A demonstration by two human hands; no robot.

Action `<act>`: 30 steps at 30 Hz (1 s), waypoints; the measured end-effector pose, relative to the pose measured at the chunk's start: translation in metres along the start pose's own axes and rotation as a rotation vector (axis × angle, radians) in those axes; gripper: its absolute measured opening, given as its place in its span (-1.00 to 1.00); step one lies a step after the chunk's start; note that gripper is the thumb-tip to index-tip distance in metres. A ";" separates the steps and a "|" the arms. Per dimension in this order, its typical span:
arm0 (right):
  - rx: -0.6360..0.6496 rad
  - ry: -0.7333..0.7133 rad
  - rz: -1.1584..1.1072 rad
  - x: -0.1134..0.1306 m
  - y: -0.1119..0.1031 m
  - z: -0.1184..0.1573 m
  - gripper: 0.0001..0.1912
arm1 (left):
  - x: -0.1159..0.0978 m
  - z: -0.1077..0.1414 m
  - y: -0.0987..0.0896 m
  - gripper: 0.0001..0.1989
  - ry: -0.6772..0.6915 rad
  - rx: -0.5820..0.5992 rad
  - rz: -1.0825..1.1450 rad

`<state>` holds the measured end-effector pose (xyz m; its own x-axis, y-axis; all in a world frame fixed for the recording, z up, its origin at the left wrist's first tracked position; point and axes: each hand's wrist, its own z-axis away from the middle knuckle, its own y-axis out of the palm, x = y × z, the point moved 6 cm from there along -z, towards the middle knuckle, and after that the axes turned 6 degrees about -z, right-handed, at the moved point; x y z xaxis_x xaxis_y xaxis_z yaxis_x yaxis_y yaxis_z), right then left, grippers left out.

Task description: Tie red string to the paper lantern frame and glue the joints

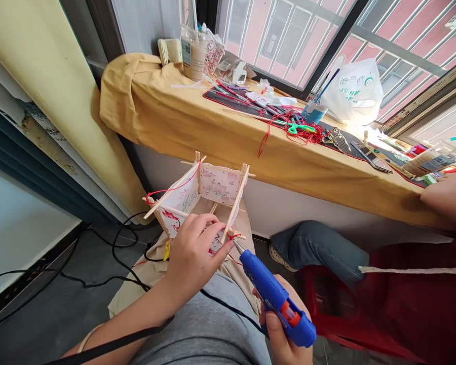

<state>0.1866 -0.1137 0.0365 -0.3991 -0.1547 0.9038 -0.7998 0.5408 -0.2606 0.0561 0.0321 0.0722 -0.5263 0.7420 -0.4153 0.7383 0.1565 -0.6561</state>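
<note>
On my lap rests a box-shaped frame (218, 185) of thin wooden sticks, with white drawn-on panels between them. My left hand (199, 248) grips its near right corner, fingertips pinched by the stick ends where red string (233, 235) is wound. In my right hand (285, 324) is a blue hot glue gun (275, 296), its metal nozzle pointing up and left at that same corner. Whether the tip touches the string I cannot tell. Another red string (175, 188) runs loosely along the frame's left top stick.
A cloth-covered ledge (167, 111) ahead carries green scissors (294, 126), tangled red yarn (315, 133), a phone (370, 157), cups and a plastic bag (355, 94). A person's jeans leg (323, 248) and a red stool (327, 304) are at right. Black cables (117, 243) cross the floor.
</note>
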 end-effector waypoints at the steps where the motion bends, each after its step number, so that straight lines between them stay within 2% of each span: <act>1: 0.019 -0.008 0.002 0.002 0.001 -0.002 -0.64 | 0.000 0.000 0.000 -0.79 0.000 0.000 0.000; 10: 0.060 -0.148 0.113 0.022 -0.001 -0.015 -0.71 | -0.002 0.000 0.000 -0.78 -0.017 0.002 0.023; 17: 0.060 -0.138 0.170 0.014 -0.006 -0.007 -0.72 | -0.002 -0.001 0.001 -0.81 -0.039 0.008 0.047; 22: 0.111 -0.175 0.208 0.023 -0.002 -0.013 -0.78 | 0.000 0.000 0.001 -0.81 -0.033 0.010 0.049; 30: 0.118 -0.182 0.296 0.021 -0.001 -0.011 -0.74 | -0.001 0.001 0.001 -0.82 0.049 -0.036 0.013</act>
<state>0.1839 -0.1088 0.0598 -0.6859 -0.1566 0.7107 -0.6798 0.4865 -0.5489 0.0570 0.0307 0.0710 -0.4962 0.7749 -0.3915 0.7599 0.1695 -0.6276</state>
